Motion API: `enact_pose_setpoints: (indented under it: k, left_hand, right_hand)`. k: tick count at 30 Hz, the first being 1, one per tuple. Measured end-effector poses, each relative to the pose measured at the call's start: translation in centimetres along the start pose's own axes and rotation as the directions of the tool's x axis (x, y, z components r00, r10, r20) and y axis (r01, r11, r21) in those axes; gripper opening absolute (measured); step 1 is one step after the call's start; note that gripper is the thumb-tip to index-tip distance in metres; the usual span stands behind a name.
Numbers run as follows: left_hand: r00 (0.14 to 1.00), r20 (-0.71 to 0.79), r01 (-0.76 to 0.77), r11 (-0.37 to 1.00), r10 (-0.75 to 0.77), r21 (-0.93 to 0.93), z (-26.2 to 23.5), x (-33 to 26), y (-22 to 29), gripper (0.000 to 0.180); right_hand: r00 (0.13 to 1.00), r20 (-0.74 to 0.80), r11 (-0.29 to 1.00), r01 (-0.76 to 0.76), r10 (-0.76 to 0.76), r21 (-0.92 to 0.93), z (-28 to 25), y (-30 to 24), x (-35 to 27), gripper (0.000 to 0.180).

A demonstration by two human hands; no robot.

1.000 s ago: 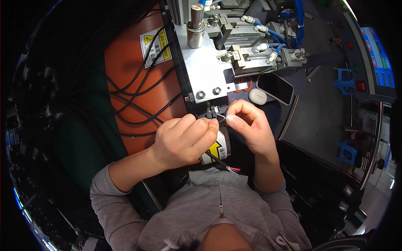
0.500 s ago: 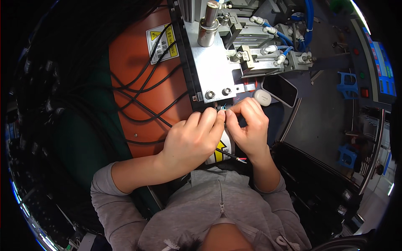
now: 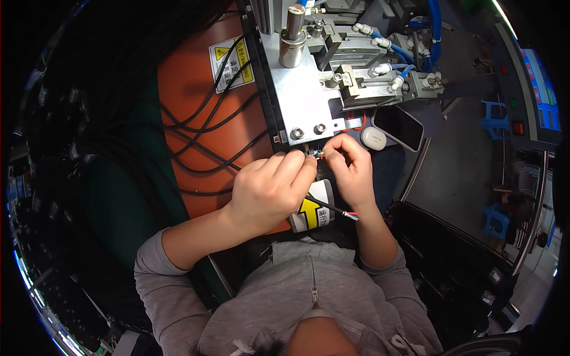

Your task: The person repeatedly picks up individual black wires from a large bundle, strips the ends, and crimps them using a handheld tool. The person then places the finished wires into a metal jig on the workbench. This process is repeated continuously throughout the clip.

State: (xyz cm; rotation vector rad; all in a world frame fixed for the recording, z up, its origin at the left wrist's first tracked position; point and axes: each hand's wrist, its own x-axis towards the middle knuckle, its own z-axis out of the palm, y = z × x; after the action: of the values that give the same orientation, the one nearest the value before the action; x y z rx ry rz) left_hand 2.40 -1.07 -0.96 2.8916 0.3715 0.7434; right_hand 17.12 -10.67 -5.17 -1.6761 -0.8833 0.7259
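Note:
Just below the front edge of the machine's metal plate, both of my hands meet over a small bunch of thin coloured wires (image 3: 319,154). My left hand (image 3: 267,185) is closed, with thumb and forefinger pinching the wires from the left; its palm side is hidden. My right hand (image 3: 351,175) is closed too, its thumb and forefinger tips at the right end of these wires. From beneath my left hand a black cable (image 3: 328,206) runs out to the right, its stripped end showing red, white and bluish wires (image 3: 351,216).
A metal machine plate (image 3: 300,101) with bolts stands right ahead, beside pneumatic cylinders with blue hoses (image 3: 436,35). Black cables (image 3: 202,127) cross the orange surface (image 3: 178,77) at left. A phone (image 3: 399,127) and a round white case (image 3: 373,138) lie at right. A yellow-and-white label (image 3: 312,216) is near my body.
My right hand has shifted slightly left and down, and the wires between my fingertips show more. The stripped cable end has moved a little right and up.

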Motion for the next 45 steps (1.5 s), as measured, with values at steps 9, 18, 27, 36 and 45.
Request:
enact_pose_setpoints:
  k: [9, 18, 27, 36, 45]
  left_hand:
    - [0.996, 0.075, 0.045, 0.997, -0.049, 0.055, -0.7, -0.2, 0.0, 0.021]
    - [0.977, 0.151, 0.116, 0.972, -0.149, 0.206, -1.7, -0.7, 0.6, 0.023]
    - [0.995, -0.093, -0.044, 0.97, 0.022, -0.24, -1.9, -0.2, 0.1, 0.018]
    - [0.974, -0.226, -0.064, 0.954, -0.004, -0.294, -1.0, 0.1, -0.1, 0.015]
    - [0.993, -0.108, 0.007, 0.919, -0.054, -0.395, -1.2, 0.1, 0.4, 0.018]
  right_hand:
    - [0.879, -0.112, 0.86, 0.417, -0.464, -0.293, 0.4, -0.5, 0.2, 0.007]
    - [0.76, 0.263, 0.795, 0.505, -0.594, 0.337, -3.2, -1.6, -0.4, 0.023]
    - [0.9, -0.038, 0.878, 0.433, -0.435, 0.204, -1.1, -3.5, -1.7, 0.022]
    - [0.809, -0.062, 0.809, 0.587, -0.585, 0.025, -0.9, -3.6, -0.6, 0.02]
    - [0.917, -0.158, 0.887, 0.396, -0.367, 0.238, -0.1, -3.7, -1.0, 0.015]
